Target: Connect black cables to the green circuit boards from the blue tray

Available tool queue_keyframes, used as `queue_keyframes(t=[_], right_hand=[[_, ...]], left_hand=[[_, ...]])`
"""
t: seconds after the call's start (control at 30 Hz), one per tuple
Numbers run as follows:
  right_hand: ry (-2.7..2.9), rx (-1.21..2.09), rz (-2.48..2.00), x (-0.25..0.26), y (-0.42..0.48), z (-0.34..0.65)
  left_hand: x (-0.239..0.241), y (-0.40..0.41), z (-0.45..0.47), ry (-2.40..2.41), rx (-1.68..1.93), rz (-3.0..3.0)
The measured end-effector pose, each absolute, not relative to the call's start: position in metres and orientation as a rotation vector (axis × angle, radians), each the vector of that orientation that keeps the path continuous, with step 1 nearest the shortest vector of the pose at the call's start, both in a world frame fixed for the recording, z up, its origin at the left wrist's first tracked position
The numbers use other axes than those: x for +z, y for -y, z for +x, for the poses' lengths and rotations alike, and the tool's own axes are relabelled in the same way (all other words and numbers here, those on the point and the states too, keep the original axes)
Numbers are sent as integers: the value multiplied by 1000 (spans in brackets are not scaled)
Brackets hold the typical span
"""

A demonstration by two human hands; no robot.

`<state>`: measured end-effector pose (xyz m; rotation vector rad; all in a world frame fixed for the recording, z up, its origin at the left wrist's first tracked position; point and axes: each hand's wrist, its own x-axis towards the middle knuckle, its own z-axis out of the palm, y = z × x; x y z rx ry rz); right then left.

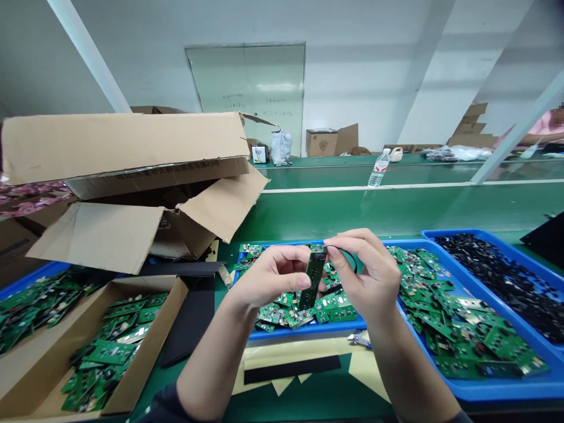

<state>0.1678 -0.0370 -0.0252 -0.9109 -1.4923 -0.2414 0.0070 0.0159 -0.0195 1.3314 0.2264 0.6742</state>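
One green board (314, 276) stands upright, slightly tilted, and it's the left hand (275, 276) pinching it, thumb across the middle of its left edge, both ends poking clear! Up top, right hand (370, 276): thumb and forefinger closed on one thin black cord (353, 259), its loop bowing right; whether those fingertips touch the board, I can't tell. Count them: three blue trays (304, 333) across centre and right, one pair of snips (362, 340) near, one bottle (379, 169) far right.
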Motion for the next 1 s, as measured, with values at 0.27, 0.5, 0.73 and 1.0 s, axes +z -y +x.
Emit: queue_keyframes(t=[0.27,0.5,0.73,1.0], right_hand=[[1569,-108,-897,-25,37,176],[1316,94,-872,-25,42,196],[1373,349,-507,-14,65,219],[1073,508,-535,-20,36,232]], left_hand=[[-19,-19,0,-320,552,1373],[-17,-17,1,-396,593,1406],[-14,-21,-4,-539,856,1838],[-14,-20,-8,-381,1422,2412]])
